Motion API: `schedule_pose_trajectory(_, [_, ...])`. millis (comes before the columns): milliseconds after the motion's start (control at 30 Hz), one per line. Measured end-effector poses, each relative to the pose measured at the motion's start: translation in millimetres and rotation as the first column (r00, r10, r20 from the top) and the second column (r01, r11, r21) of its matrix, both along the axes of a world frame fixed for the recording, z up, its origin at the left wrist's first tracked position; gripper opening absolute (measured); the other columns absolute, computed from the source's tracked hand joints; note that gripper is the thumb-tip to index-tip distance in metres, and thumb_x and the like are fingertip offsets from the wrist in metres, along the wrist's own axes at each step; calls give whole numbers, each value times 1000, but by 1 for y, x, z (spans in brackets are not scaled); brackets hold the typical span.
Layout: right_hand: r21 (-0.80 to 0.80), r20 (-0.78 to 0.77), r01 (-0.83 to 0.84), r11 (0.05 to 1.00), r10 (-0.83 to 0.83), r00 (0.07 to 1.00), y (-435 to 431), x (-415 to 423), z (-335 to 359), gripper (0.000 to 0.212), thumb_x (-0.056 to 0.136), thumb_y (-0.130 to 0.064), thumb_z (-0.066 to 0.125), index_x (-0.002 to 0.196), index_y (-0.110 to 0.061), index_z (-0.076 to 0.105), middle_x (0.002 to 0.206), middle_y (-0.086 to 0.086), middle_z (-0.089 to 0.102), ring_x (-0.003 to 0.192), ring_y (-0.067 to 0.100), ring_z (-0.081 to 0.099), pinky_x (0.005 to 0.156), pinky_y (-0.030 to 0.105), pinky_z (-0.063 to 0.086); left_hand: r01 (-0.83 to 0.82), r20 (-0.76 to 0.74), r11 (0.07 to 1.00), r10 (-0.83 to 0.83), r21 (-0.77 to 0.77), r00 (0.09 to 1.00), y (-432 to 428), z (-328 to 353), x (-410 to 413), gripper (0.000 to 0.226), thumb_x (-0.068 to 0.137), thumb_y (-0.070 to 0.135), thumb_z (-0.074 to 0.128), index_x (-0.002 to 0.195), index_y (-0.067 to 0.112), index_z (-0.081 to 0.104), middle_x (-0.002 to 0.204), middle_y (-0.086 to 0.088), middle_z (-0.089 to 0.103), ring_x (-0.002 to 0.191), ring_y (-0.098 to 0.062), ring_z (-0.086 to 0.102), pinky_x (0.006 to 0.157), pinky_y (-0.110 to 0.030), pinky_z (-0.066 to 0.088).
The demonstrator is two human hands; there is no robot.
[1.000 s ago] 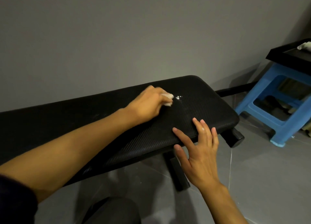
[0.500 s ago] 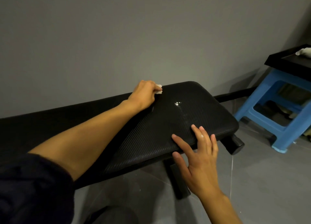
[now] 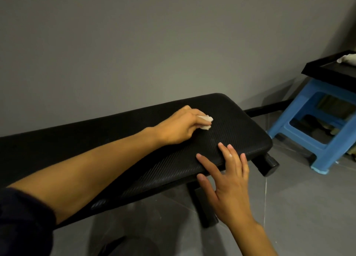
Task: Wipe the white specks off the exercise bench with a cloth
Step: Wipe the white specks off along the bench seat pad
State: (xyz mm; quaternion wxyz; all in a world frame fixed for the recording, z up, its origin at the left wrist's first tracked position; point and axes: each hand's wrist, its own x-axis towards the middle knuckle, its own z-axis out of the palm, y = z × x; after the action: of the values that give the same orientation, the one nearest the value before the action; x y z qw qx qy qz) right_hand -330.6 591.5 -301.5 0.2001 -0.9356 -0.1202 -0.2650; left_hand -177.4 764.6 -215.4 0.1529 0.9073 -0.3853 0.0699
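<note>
Pressing a small white cloth (image 3: 206,122) against the bench (image 3: 240,124), our left hand (image 3: 179,126) has its fingers curled round the wad. The cloth touches the top a little in from the far edge, toward the rounded end. Our right hand (image 3: 229,184) is released, its fingers (image 3: 224,151) straight and spread, their tips resting on the near edge of the bench. We can make out no white specks on the bench; the ribbed weave and dim light could hide small ones.

What could go wrong, as we judge it: the wad is small, so a hard stroke may rub specks into the weave instead of lifting them, or flick them off the end onto the floor. A loose pinch could let the cloth slip out from under the hand. A white fleck (image 3: 230,155) sits on our right middle finger, and sliding that hand across the bench could put it back on the surface.

To the right, well apart from the bench, a black tray (image 3: 327,73) rests on a blue stool (image 3: 327,151). In the tray lies a pale crumpled thing (image 3: 346,60), cut off by the frame, perhaps another cloth. What lies under the stool is too dark to tell.
</note>
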Motion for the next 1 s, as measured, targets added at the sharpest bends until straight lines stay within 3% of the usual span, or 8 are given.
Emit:
schedule_pose_trajectory(100, [0,4,0,1000,0,1000,1,0,1,46,103,-58,32,143,-43,49,158,13,32,154,29,16,125,51,4,-30,47,999,32,-35,998,2,-3,8,35,103,15,54,136,21,62,144,0,56,121,-8,48,100,-9,27])
schedule_pose_trajectory(233, [6,9,-4,1000,3,1000,1,-1,1,46,103,-58,32,143,-43,49,157,13,33,153,29,18,125,51,5,-150,83,986,155,-72,984,-4,-6,23,35,103,15,52,136,22,62,143,-3,56,121,-21,50,104,-27,37])
schedule_pose_trajectory(433, [-12,23,3,1000,-3,1000,0,4,-3,45,103,-58,32,142,-43,49,157,15,34,153,32,18,124,53,3,227,28,973,-228,48,973,-4,1,-15,41,100,7,56,137,22,61,148,1,53,110,6,37,94,-3,23])
schedule_pose_trajectory(633, [12,32,-2,1000,2,999,2,5,-5,44,103,-58,34,141,-43,49,156,15,32,153,32,17,124,52,3,-37,110,999,40,-21,993,-2,-2,13,40,98,4,57,133,22,65,147,1,54,126,-16,49,105,-19,28])
schedule_pose_trajectory(800, [46,57,-12,999,9,998,0,8,-9,43,102,-56,38,140,-42,51,157,19,29,153,34,15,124,54,2,312,29,950,-312,30,949,-13,-4,-26,38,97,3,60,130,20,67,146,1,56,115,10,45,99,-11,25])
schedule_pose_trajectory(867, [41,54,-10,999,8,999,1,7,-8,43,102,-55,38,140,-42,52,155,19,32,152,34,16,124,54,3,244,71,969,-247,49,966,-9,-10,-7,37,92,-2,63,122,19,71,141,-2,60,126,-11,54,104,-26,35])
schedule_pose_trajectory(933, [34,53,-10,999,8,999,1,7,-7,43,102,-55,38,140,-42,53,154,18,34,152,34,18,124,53,3,19,125,1000,-18,-8,992,-5,-13,19,36,93,0,62,121,20,71,139,-2,62,124,-22,57,104,-39,41])
schedule_pose_trajectory(1000, [27,55,-10,1000,8,998,0,6,-7,43,102,-55,37,140,-42,52,153,17,35,152,34,19,124,52,3,-153,115,986,160,-63,980,-5,-11,24,35,98,8,58,127,24,69,141,2,60,119,-22,54,105,-35,40])
